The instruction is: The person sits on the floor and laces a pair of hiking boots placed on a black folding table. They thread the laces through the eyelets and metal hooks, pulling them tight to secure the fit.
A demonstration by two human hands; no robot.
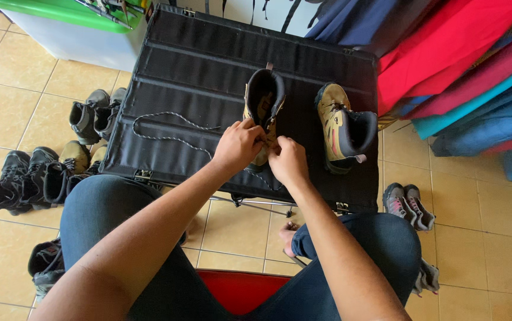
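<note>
Dark boots (30,178) sit on the tiled floor at left. A speckled lace (167,128) trails across the black folding table (196,65). The left hand (239,144) and right hand (287,161) pinch the tan boot (263,107) front; 1 matching boot (342,128) lies beside it.

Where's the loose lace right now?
In the head view the speckled lace lies looped on the black folding table, left of the boot that both hands work on.
</note>
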